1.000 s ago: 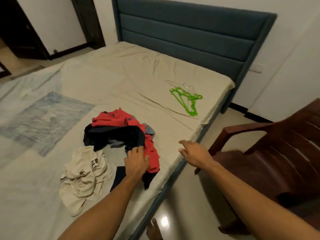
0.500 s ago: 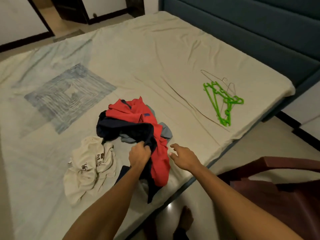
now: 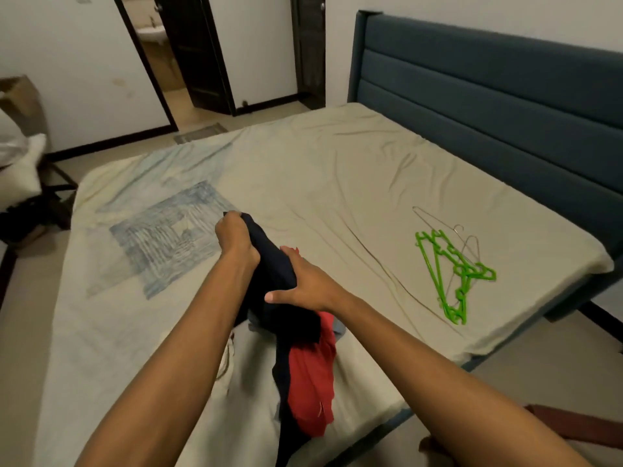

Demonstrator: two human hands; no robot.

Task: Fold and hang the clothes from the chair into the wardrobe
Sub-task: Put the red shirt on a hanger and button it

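Two hands hold one bundle of clothing above the bed (image 3: 337, 170) in the head view. The left hand (image 3: 236, 241) has its fingers curled round the top end of a dark navy garment (image 3: 273, 274), lifting it off the sheet. The right hand (image 3: 303, 284) grips the same garment lower down, thumb across its front and fingers wrapped behind. A red garment (image 3: 312, 375) hangs tangled with the navy one below the right hand, trailing down to the near edge of the mattress. A pale garment (image 3: 226, 358) lies on the sheet under the left forearm, mostly hidden. Well to the right, near the blue headboard (image 3: 488, 96), green plastic hangers (image 3: 451, 274) lie stacked on the sheet with thin wire hangers (image 3: 462, 237) overlapping them. A sliver of the brown chair (image 3: 580, 426) shows at the lower right corner.
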